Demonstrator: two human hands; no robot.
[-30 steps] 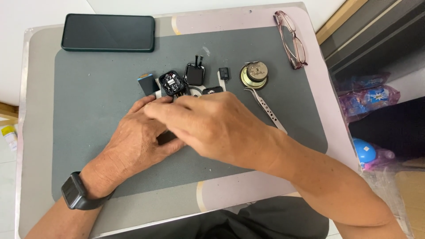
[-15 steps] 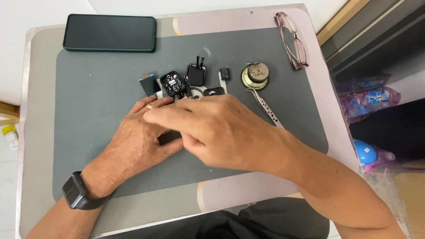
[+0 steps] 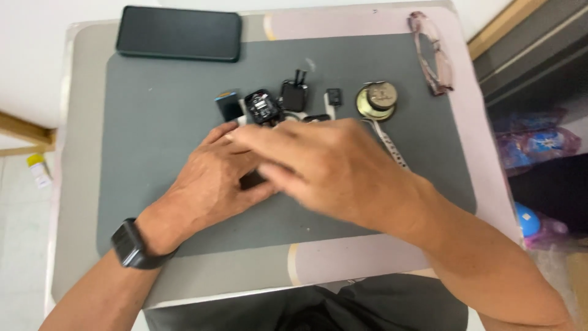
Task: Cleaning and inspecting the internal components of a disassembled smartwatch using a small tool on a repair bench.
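Note:
My left hand [image 3: 205, 181] lies on the grey mat [image 3: 153, 153] with its fingers curled around a small dark part [image 3: 252, 179]. My right hand [image 3: 334, 168] reaches across from the right, and its blurred fingers lie over the left fingers and the dark part. What the right fingers hold is hidden. Just beyond the hands lie a small block with a blue top [image 3: 228, 105], a black watch module [image 3: 263, 106], a black square part [image 3: 294, 95] and a tiny black piece [image 3: 334, 96]. A black smartwatch [image 3: 130, 244] is on my left wrist.
A round metal part [image 3: 375, 100] and a white strap [image 3: 390, 142] lie to the right of the hands. A dark phone [image 3: 177, 34] sits at the table's far left, and glasses [image 3: 432, 52] at the far right. Clutter lies on the floor to the right.
Both hands stay together over the small dark part. My right hand now shows motion blur and its fingers have shifted slightly over the left hand.

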